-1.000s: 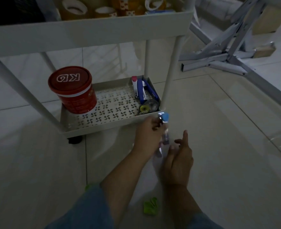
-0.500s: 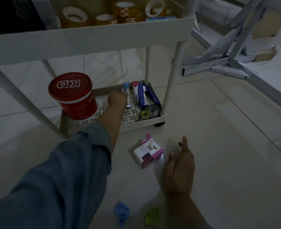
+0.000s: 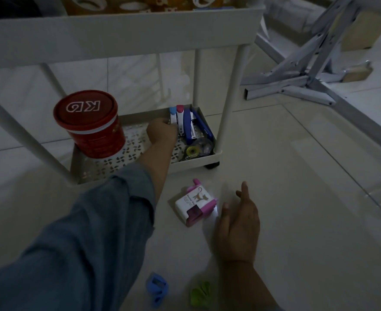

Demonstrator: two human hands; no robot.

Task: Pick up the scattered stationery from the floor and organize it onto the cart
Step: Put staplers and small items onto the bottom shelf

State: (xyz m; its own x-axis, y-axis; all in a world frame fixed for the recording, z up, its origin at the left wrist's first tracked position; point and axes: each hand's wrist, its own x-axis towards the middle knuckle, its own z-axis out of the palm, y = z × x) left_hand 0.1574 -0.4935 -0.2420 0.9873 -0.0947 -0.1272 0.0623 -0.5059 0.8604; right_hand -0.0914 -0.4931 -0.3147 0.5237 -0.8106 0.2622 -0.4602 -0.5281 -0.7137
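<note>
A dimly lit room. Pale, glossy floor tiles (image 3: 297, 198) with thin dark grout lines fill most of the view. At upper right, a folding frame of white metal bars (image 3: 297, 80) lies on the floor, a tan block (image 3: 356, 74) beside it.

Grey metal frame (image 3: 274, 87) on tiled floor (image 3: 297, 176), wooden block (image 3: 355, 74) beside it

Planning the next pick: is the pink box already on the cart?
No, the pink box lies on the floor beside the right hand, off the cart.
</note>
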